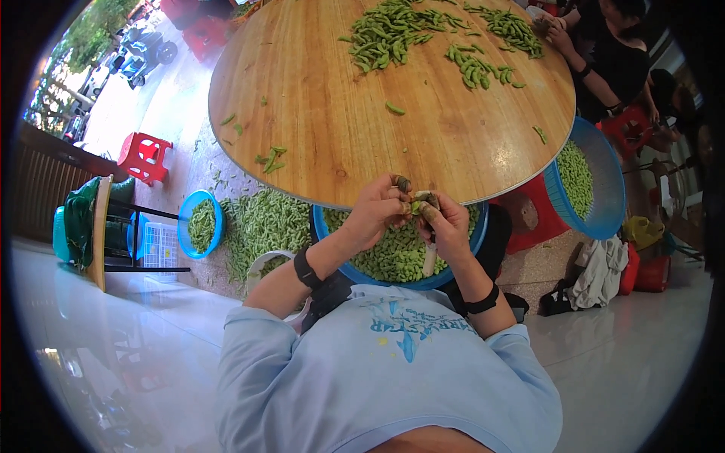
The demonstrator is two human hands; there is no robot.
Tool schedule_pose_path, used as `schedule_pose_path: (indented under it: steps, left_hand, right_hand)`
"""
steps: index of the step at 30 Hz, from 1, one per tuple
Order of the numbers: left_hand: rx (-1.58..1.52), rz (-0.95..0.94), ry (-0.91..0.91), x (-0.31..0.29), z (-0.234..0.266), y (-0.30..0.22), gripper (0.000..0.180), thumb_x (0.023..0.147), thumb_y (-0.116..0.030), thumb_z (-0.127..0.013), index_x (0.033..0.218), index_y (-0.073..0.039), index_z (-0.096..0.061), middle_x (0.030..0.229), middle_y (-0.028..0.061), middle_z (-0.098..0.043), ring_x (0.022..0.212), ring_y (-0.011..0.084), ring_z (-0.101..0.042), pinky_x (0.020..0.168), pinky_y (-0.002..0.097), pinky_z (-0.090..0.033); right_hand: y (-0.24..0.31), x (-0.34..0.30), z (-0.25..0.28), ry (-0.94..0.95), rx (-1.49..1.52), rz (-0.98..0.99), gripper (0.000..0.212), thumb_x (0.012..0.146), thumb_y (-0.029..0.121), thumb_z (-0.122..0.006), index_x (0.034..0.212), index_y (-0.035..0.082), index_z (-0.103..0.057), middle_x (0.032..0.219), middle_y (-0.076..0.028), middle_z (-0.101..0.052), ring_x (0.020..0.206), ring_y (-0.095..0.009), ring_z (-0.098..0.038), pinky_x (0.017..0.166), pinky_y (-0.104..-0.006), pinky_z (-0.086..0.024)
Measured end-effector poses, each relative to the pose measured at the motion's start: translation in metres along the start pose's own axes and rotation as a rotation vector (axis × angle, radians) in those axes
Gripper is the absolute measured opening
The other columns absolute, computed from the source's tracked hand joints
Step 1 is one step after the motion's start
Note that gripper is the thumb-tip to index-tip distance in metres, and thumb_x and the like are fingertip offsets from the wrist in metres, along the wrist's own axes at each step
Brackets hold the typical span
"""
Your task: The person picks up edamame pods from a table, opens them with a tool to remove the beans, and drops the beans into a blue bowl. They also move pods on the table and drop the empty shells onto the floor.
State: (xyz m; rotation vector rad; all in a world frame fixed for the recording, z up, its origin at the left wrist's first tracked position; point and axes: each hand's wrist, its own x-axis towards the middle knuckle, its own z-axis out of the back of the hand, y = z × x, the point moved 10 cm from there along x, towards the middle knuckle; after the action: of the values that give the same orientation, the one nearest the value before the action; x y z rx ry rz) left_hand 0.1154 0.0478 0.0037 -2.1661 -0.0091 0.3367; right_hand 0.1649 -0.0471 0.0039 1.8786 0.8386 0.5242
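Both hands meet just past the near edge of the round wooden table (pixel 325 136). My left hand (pixel 375 214) is closed, fingertips pinching one end of a green bean pod (pixel 416 206). On the pod's other side, my right hand (pixel 447 226) grips it with thumb and fingers. Dark coverings sit on some fingertips of both hands. Below them stands a blue basin (pixel 423 285) filled with shelled green beans (pixel 385 253). A pale narrow piece (pixel 430 260) shows under my right hand; I cannot tell what it is.
Heaped bean pods (pixel 393 34) lie on the table's far side, where another person's hand (pixel 559 36) works. A blue basin (pixel 609 204) of beans stands right. On the left are piled pods (pixel 264 226), a smaller blue basin (pixel 220 226) and a red stool (pixel 143 157).
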Motion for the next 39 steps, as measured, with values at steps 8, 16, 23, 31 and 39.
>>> schedule_pose_path:
  steps: [8,16,23,31,39]
  left_hand:
    - [0.202,-0.097,0.076,-0.001,-0.007,-0.003,0.031,0.079,0.001,-0.056,0.109,-0.005,-0.046,0.09,0.0017,-0.059,0.076,0.0089,-0.056,0.064,0.0215,-0.043]
    - [0.645,-0.279,-0.026,-0.009,-0.014,-0.023,0.027,0.082,0.002,-0.055,0.108,-0.002,-0.047,0.089,0.0036,-0.061,0.082,0.0092,-0.058,0.07,0.0238,-0.047]
    - [0.864,-0.456,-0.109,-0.02,-0.016,-0.029,0.021,0.085,0.001,-0.056,0.105,0.002,-0.051,0.093,0.0106,-0.064,0.084,0.0105,-0.059,0.071,0.0257,-0.049]
    - [0.463,-0.308,-0.113,-0.016,-0.004,-0.017,0.017,0.088,-0.001,-0.057,0.104,0.004,-0.058,0.092,0.0036,-0.063,0.084,0.0083,-0.057,0.075,0.0236,-0.048]
    - [0.463,-0.098,-0.061,-0.013,-0.001,-0.004,0.022,0.087,-0.003,-0.06,0.109,0.002,-0.06,0.093,0.0021,-0.064,0.079,0.0065,-0.057,0.069,0.0216,-0.048]
  right_hand:
    - [0.004,0.0,-0.005,0.022,-0.031,-0.059,0.01,0.093,0.009,-0.054,0.096,0.0,-0.057,0.066,0.001,-0.052,0.048,-0.005,-0.044,0.041,-0.0193,-0.032]
    - [-0.002,0.0,-0.007,-0.046,-0.008,-0.068,0.008,0.092,0.008,-0.055,0.094,0.001,-0.057,0.065,0.0,-0.052,0.047,-0.005,-0.045,0.04,-0.0199,-0.032]
    - [-0.01,0.007,-0.001,0.0,0.105,-0.122,0.008,0.091,0.007,-0.055,0.096,0.001,-0.057,0.065,-0.001,-0.052,0.047,-0.005,-0.045,0.041,-0.02,-0.032]
    - [-0.001,-0.001,0.003,-0.075,-0.023,0.086,0.014,0.089,0.004,-0.057,0.103,0.001,-0.056,0.071,0.0,-0.054,0.05,-0.005,-0.046,0.042,-0.0189,-0.034]
    - [-0.003,-0.013,0.007,-0.1,-0.152,0.06,0.014,0.088,0.003,-0.059,0.102,0.001,-0.056,0.073,0.004,-0.052,0.06,-0.002,-0.045,0.052,-0.0185,-0.038]
